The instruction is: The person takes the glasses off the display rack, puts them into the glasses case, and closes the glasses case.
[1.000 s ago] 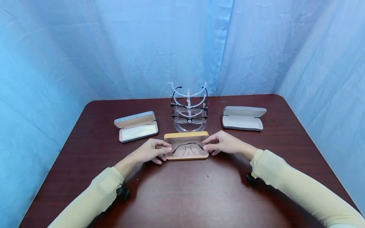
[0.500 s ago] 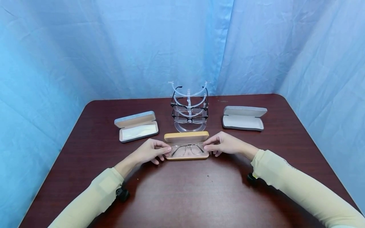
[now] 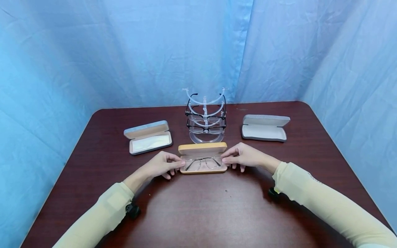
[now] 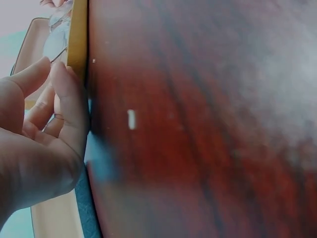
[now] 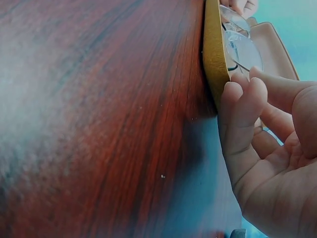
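Observation:
A yellow glasses case (image 3: pixel 203 148) lies open at the middle of the table, its lining pinkish. Thin-rimmed eyeglasses (image 3: pixel 203 164) are in its lower half, their dark temples folded behind the lenses. My left hand (image 3: pixel 161 164) pinches the left end of the frame between thumb and fingers. At the opposite end, my right hand (image 3: pixel 245 156) pinches the frame likewise. The right wrist view shows the lens (image 5: pixel 242 49) just beyond my thumb, and some fingers lie against the yellow case's outer side. Both exact contact spots are partly hidden by the fingertips.
Behind the yellow case stands a clear display stand (image 3: pixel 205 103) bearing black-framed glasses (image 3: pixel 206 129). An open grey case (image 3: pixel 150 137) with a pale cloth (image 3: pixel 151 143) lies left. Another open grey case (image 3: pixel 265 127) lies right. Blue curtains (image 3: pixel 173 51) enclose the table.
The eyeglasses have settled slightly lower in the yellow case. My left hand has shifted a little outward to the left; my right hand has hardly moved.

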